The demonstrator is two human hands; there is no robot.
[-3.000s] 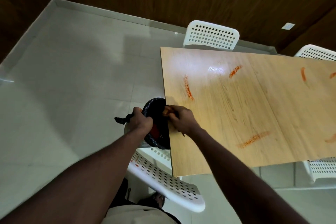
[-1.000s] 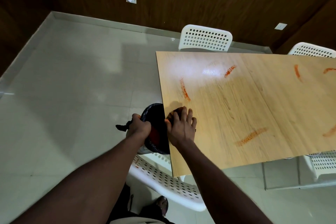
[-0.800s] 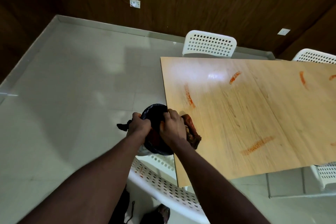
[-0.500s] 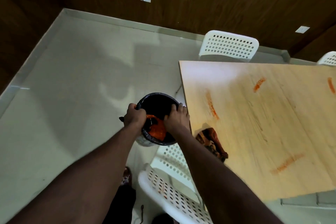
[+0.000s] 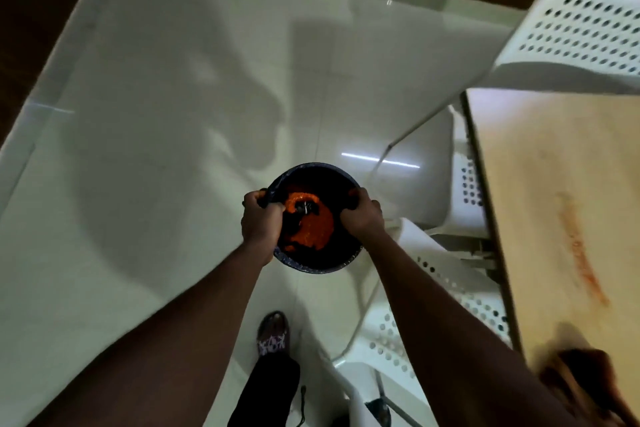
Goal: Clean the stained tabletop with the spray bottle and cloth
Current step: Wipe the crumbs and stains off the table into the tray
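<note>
Left hand [image 5: 259, 224] and right hand [image 5: 362, 218] clench opposite sides of the black-lined bin [image 5: 318, 267], orange waste [image 5: 313, 227] between them. Level grips should prevent spills when setting it down. Just right of the right hand stand a white chair [image 5: 450, 288] and the worktop [image 5: 540, 166] edge, its red stain [image 5: 581, 253] unwiped. The cloth [image 5: 585, 378] lies on the worktop's near corner. Floor [image 5: 156, 149] left of the left hand offers room. No spray bottle shows.

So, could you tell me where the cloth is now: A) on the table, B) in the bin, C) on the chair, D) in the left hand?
A: the cloth lies on the table, while the left hand and right hand grip the bin.
</note>
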